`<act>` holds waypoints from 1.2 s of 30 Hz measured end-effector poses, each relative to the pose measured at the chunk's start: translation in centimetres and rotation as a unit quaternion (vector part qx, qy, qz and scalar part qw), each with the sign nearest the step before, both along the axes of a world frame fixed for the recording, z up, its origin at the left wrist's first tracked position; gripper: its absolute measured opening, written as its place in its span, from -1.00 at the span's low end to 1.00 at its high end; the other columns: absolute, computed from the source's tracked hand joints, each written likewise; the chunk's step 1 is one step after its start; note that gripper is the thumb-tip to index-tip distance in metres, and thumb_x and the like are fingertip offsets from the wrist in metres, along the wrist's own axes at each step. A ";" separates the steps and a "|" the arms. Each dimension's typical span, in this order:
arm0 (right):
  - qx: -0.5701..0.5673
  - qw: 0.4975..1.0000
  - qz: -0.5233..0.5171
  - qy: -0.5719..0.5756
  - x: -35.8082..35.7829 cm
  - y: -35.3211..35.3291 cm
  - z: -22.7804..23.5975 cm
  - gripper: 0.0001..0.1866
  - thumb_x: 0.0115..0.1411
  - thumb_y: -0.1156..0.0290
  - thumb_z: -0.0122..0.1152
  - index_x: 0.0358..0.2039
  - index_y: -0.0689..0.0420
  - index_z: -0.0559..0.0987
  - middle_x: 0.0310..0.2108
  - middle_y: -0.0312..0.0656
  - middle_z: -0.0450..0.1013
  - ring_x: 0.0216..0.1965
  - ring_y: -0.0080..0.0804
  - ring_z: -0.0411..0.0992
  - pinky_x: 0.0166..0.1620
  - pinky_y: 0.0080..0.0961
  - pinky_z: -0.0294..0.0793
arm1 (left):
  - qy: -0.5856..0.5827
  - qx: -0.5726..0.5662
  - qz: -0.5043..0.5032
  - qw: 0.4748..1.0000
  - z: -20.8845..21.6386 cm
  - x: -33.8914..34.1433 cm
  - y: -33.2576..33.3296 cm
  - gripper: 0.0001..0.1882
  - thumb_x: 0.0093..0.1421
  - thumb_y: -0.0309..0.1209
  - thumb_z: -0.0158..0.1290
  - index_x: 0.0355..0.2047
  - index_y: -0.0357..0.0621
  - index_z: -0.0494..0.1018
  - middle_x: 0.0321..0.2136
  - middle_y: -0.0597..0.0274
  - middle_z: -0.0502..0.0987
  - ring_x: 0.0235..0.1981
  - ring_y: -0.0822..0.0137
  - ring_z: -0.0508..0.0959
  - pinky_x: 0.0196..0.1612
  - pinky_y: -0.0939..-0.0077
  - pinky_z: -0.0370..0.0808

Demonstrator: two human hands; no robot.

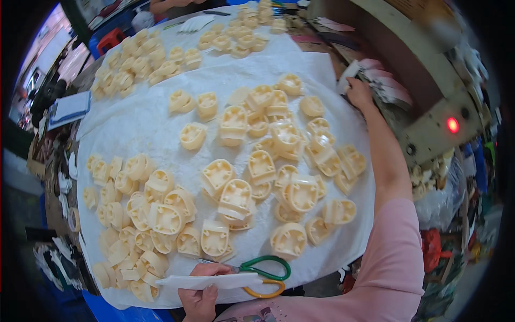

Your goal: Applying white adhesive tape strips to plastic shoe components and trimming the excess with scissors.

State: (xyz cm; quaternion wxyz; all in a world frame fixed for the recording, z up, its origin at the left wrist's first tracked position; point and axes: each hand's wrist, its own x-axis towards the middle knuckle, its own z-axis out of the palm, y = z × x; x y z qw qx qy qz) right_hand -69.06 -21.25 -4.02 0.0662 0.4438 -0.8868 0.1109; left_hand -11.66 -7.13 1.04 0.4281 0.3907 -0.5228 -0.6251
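Observation:
My left hand (199, 299), at the near edge of the white cloth (145, 112), pinches a long, flat white piece (228, 280) with a pointed left end. Scissors (266, 258) with one green and one orange handle lie against it, their blades partly hidden by the piece and my fingers. My right arm stretches to the far right, where my right hand (358, 92) is closed on a white curved piece (348, 72). Beside that hand sits a stack of pink-and-white curved pieces (387, 83). Many cream plastic, cup-like parts (236, 196) are spread between my hands.
More cream parts (137, 59) lie in heaps at the far left. A beige machine housing (437, 129) with a lit red lamp (453, 125) borders the right side. Another person's arm (169, 5) shows at the far edge. A clipboard (70, 109) and a tape roll (74, 219) are left.

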 end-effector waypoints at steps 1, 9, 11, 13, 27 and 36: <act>0.033 0.999 -0.014 0.034 -0.4 -0.3 -0.5 -0.62 0.07 0.32 0.05 -0.05 -0.05 0.51 -0.05 -0.09 0.42 0.02 0.00 0.30 0.05 -0.14 0.31 | -0.005 0.015 -0.012 1.000 0.1 0.1 -0.3 -0.62 0.17 -0.29 0.00 -0.20 -0.45 0.40 -0.32 -0.09 0.48 -0.31 0.20 0.52 -0.18 0.33 0.45; 0.035 0.999 -0.023 0.026 0.0 -1.8 -1.1 -0.80 0.03 0.40 0.07 -0.30 0.09 0.53 -0.17 -0.07 0.41 -0.03 -0.02 0.29 -0.04 -0.12 0.30 | -0.126 0.040 -0.083 0.988 1.7 0.6 -1.3 -0.73 0.13 -0.33 0.05 -0.24 -0.29 0.48 -0.22 0.06 0.48 -0.31 0.06 0.47 -0.16 0.29 0.39; -0.070 0.994 -0.070 0.048 -0.6 -2.1 -1.4 -0.75 0.06 0.41 0.06 -0.21 0.03 0.50 -0.16 -0.02 0.39 -0.07 -0.03 0.32 -0.04 -0.16 0.34 | -0.044 0.023 -0.004 0.999 0.4 0.6 -0.3 -0.60 0.16 -0.27 0.00 -0.24 -0.48 0.39 -0.36 -0.03 0.50 -0.31 0.21 0.52 -0.19 0.36 0.44; -0.226 0.967 -0.076 0.087 0.6 -1.4 0.1 -0.74 0.05 0.46 0.03 -0.20 0.12 0.49 -0.21 0.02 0.40 -0.13 -0.01 0.35 -0.06 -0.17 0.34 | -0.066 -0.003 -0.046 0.997 0.1 2.3 -0.2 -0.65 0.18 -0.36 -0.03 -0.15 -0.44 0.36 -0.30 -0.03 0.49 -0.26 0.21 0.50 -0.15 0.35 0.42; -0.373 0.764 0.361 -0.383 31.7 11.7 14.9 -0.81 0.19 0.61 -0.06 -0.17 0.34 0.41 -0.08 0.06 0.37 -0.10 -0.27 0.43 0.03 -0.44 0.42 | 0.012 0.229 -0.016 0.973 -4.3 10.0 7.2 -0.64 0.30 -0.46 -0.17 0.07 -0.35 0.27 -0.31 0.13 0.48 -0.44 0.48 0.46 -0.38 0.66 0.41; -0.223 0.699 0.528 -0.428 49.4 19.0 8.7 -0.76 0.00 0.70 0.10 -0.27 0.22 0.44 -0.09 0.03 0.32 -0.09 -0.23 0.35 -0.03 -0.39 0.32 | 0.236 0.379 0.022 0.895 -2.9 9.6 6.9 -0.64 0.33 -0.40 -0.23 0.05 -0.41 0.21 -0.17 -0.02 0.46 -0.11 0.19 0.54 -0.10 0.46 0.55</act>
